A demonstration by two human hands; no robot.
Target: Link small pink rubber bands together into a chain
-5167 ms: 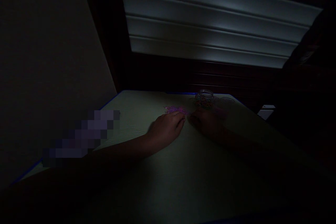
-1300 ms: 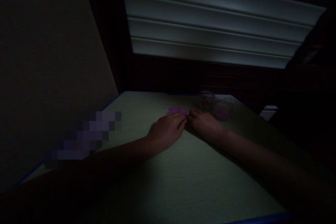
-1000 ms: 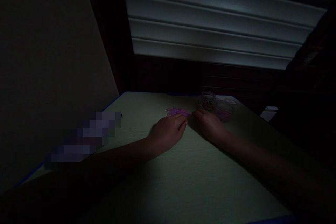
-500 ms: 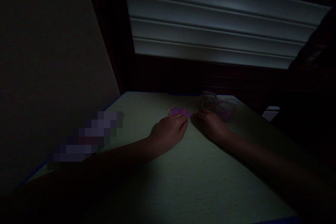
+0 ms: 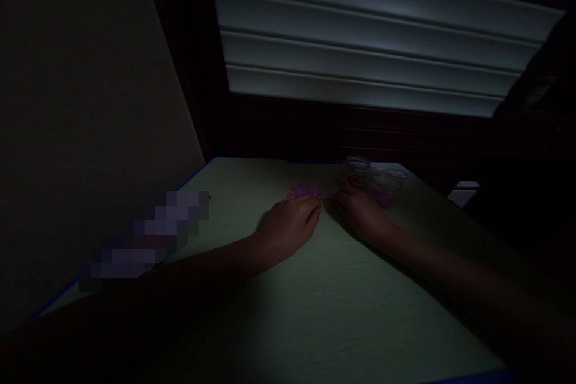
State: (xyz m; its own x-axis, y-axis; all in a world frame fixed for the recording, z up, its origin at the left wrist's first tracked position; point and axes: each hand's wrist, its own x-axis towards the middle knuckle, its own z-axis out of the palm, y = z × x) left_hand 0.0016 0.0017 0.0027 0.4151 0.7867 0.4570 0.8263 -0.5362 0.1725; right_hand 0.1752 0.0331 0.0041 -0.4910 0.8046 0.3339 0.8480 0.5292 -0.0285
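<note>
A small heap of pink and purple bits (image 5: 303, 191), perhaps little rubber bands, lies on the pale green table (image 5: 324, 306). My left hand (image 5: 291, 220) rests against the near side of the heap, its fingers curled together; whatever they pinch is too small and dark to make out. Just right of the heap, my right hand (image 5: 357, 210) has its fingertips drawn together low over the table, and their contents are hidden. Beyond the right hand stands a clear jar (image 5: 355, 173) of mixed coloured bits. Beside it, a second clear container (image 5: 389, 183) holds pink bits, partly hidden by that hand.
A blurred-out flat item (image 5: 153, 234) lies along the table's left edge, by the wall (image 5: 99, 102). Behind the table is a slatted window (image 5: 360, 42). A white object (image 5: 463, 193) sits past the right edge. The room is very dim.
Both hands stay almost in place; the right fingers shift slightly. The heap and the jars have not moved, and the view tilts only a little.
</note>
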